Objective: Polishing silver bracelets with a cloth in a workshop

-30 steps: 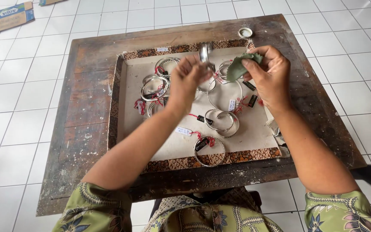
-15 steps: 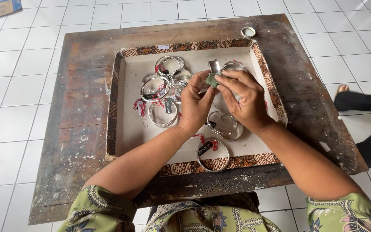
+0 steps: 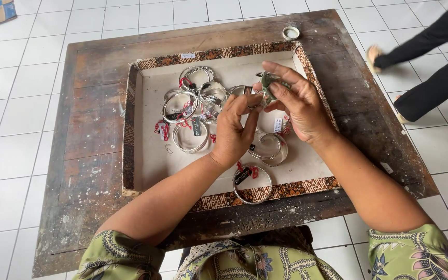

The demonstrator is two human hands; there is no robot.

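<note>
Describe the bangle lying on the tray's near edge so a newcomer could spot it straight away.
On the worn wooden table sits a shallow tray with a patterned brown border. The bangle lies at its near side, below the left hand. It alone overlaps the border, apart from the cluster, with a black and red tag.

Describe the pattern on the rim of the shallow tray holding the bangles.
The tray's rim carries a brown and cream batik-like print, clearest in the head view.
</note>
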